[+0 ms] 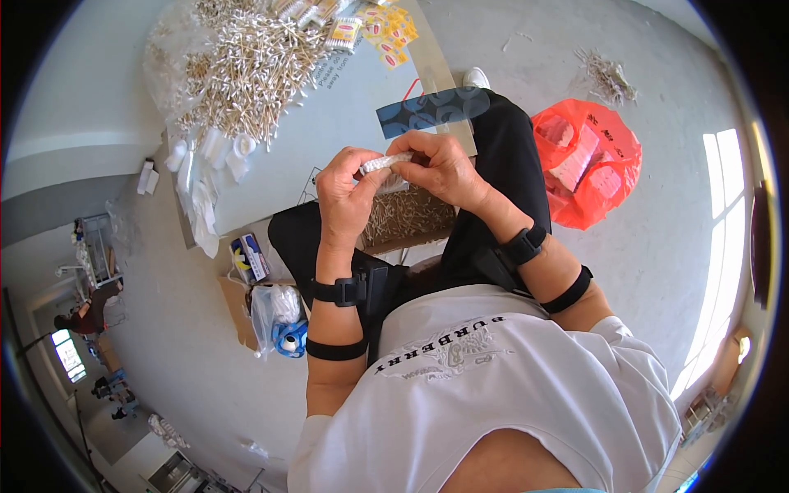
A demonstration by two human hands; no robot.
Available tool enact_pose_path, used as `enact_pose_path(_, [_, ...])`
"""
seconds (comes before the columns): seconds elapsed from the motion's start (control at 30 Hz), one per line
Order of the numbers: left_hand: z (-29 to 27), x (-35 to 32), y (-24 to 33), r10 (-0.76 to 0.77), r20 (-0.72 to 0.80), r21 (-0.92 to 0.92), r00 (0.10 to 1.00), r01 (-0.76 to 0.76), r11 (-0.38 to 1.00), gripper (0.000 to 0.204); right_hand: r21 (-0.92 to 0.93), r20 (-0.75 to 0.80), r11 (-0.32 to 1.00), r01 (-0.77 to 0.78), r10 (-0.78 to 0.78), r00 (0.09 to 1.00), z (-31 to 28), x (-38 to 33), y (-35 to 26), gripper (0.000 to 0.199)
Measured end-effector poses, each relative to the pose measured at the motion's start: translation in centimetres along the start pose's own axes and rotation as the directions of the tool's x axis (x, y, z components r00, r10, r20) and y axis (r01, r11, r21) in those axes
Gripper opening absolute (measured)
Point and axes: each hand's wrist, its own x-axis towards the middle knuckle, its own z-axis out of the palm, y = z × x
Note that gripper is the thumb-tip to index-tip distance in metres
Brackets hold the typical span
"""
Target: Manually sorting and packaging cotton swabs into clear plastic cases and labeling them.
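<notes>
Above my lap, my left hand and my right hand are closed on the two ends of one small bundle of cotton swabs. Its white tips face up in a tight row, and my fingers hide much of the rest. Just below, between my knees, a cardboard box contains many loose cotton swabs. Beyond my hands, a large heap of cotton swabs lies on the table. A packed bundle of swabs with a yellow label rests beside the heap.
Yellow labels are scattered at the table's far edge. A dark patterned strip lies near my right hand. To the right, a red plastic bag of pink packs sits on the floor. Left of my knee stands an open carton.
</notes>
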Motion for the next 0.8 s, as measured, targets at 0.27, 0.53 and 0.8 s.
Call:
enact_pose_path(0.27, [-0.7,0.0,-1.8,-0.411,0.095,-0.471,0.907,0.404,0.784,0.037,0.566,-0.139,0.792,-0.229,0.365,0.92,0.1,1.2,1.8,0.008])
enact_pose_path(0.53, [1.0,-0.5,1.0,-0.543,0.059,-0.478,0.838,0.501,0.721,0.046,0.936,0.121,0.164,-0.311,0.679,0.724,-0.5,0.9,4.4,0.009])
enact_pose_path(0.8, [4.2,-1.0,1.2,-0.362,-0.294,-0.359,0.885,0.248,0.9,0.027,0.965,0.252,-0.098,-0.242,0.583,0.772,1.8,-0.2,4.2,0.008])
